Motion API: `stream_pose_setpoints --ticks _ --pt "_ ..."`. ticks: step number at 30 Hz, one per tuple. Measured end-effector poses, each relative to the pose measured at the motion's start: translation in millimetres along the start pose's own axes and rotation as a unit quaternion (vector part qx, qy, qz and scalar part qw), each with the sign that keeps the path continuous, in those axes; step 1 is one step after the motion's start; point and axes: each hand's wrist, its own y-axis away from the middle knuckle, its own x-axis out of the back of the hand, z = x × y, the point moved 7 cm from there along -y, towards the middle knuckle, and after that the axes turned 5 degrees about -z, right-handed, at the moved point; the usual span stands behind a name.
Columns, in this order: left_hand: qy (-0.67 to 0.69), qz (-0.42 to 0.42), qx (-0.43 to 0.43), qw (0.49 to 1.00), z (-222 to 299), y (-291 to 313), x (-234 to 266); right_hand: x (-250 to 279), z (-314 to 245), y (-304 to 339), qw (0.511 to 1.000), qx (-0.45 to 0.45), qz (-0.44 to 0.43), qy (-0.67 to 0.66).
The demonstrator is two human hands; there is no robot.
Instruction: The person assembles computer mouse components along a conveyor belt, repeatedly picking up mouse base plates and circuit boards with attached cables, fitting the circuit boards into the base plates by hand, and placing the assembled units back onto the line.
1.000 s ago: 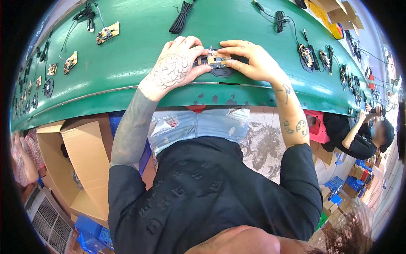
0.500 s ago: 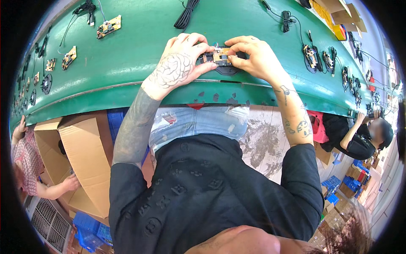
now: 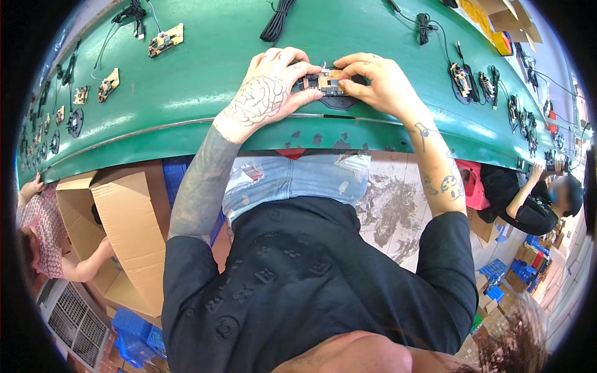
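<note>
A tan circuit board (image 3: 328, 82) with dark components lies on a black plastic base (image 3: 336, 104) near the front edge of the green bench. From its left side, my left hand (image 3: 268, 86) grips the board, fingers over the far edge and thumb along the near edge. At the right end, my right hand (image 3: 377, 81) pinches the board between thumb and index finger. Parts of the board and base are hidden under the fingers. A thin light-coloured wire shows at the board's far edge.
Beyond my hands lies a bundled black cable (image 3: 277, 22). More boards (image 3: 166, 40) and cabled assemblies (image 3: 460, 81) line the green bench (image 3: 205, 68). A cardboard box (image 3: 127, 233) stands below at left, where a co-worker's arm (image 3: 87, 268) reaches in. Another person (image 3: 532, 202) sits at right.
Both hands keep their hold on the board and have hardly moved. The whole view has shifted slightly, and the co-worker's arm at the left has moved a little at the box.
</note>
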Motion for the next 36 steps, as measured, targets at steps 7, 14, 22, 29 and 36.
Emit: stream_pose_setpoints --ticks 7,14,22,29,36 --pt "-0.012 0.049 -0.027 0.998 -8 18 13 0 4 16 0.996 -0.034 0.064 -0.058" --pt "-0.061 0.049 -0.031 0.996 4 14 8 1 5 16 0.998 -0.028 0.052 -0.003" --pt "-0.139 0.059 -0.022 0.988 18 9 1 -1 5 25 0.994 -0.045 0.099 0.008" --pt "-0.166 0.077 -0.024 0.983 22 12 0 -3 8 27 0.994 -0.041 0.099 0.007" --pt "-0.178 0.048 -0.041 0.982 31 8 -1 3 14 32 0.993 -0.054 0.093 -0.056"
